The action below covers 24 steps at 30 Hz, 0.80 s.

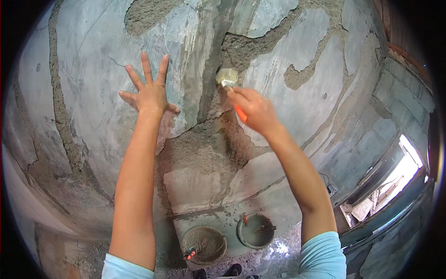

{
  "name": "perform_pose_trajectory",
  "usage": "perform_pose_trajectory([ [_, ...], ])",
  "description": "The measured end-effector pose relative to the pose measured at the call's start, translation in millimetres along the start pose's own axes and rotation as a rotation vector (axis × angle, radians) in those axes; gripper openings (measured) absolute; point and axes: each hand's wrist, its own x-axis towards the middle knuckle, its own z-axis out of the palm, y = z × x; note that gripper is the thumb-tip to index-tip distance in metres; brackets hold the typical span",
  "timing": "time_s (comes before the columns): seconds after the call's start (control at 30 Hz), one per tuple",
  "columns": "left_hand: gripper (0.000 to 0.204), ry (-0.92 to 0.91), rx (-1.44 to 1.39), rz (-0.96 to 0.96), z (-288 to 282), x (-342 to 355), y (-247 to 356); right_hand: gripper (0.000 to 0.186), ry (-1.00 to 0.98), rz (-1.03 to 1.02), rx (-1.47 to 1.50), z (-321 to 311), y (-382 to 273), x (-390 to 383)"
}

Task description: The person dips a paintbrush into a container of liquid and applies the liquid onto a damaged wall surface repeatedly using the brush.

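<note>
A grey plastered wall (107, 42) fills most of the view, with smooth skim broken by rough, bare patches. My left hand (151, 95) lies flat against it at left of centre, fingers spread, holding nothing. In my right hand (254, 109) is a paintbrush (227, 76) with pale bristles and an orange handle, partly hidden by my fingers. The bristles touch the wall, or nearly so, beside a dark, wet-looking strip that runs down the middle. Just to the right of the brush, a rough brown patch (239, 49) shows in the plaster.
Below stand two round tubs: one with brown-grey mix (218, 258) and a red-marked tool in it, the other with greyish liquid (254, 235) and a tool across its rim. Dark shoes (232, 270) show at the bottom. A bright opening (395, 181) with rubble lies at right.
</note>
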Motion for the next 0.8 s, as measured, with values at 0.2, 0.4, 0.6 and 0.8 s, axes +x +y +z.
perform_pose_trajectory([
  [0.2, 0.155, -0.053, 0.079, -0.027, 2.1, -1.6, 2.7, 0.02, -0.079, 0.185, 0.363, -8.2, -13.7, -30.4],
  [0.4, 0.159, -0.012, 0.058, 0.005, 4.9, -0.4, 5.8, 0.015, -0.133, 0.191, 0.312, -54.1, 74.6, 26.5],
  [0.6, 0.157, 0.002, 0.039, 0.005, 11.5, 3.2, 1.6, 0.018, 0.183, 0.041, -0.063, -45.9, 71.6, 39.0],
  [0.8, 0.159, 0.039, 0.027, 0.027, 11.4, 0.7, -0.3, 0.023, 0.014, 0.15, 0.018, 3.8, -0.5, -57.0],
])
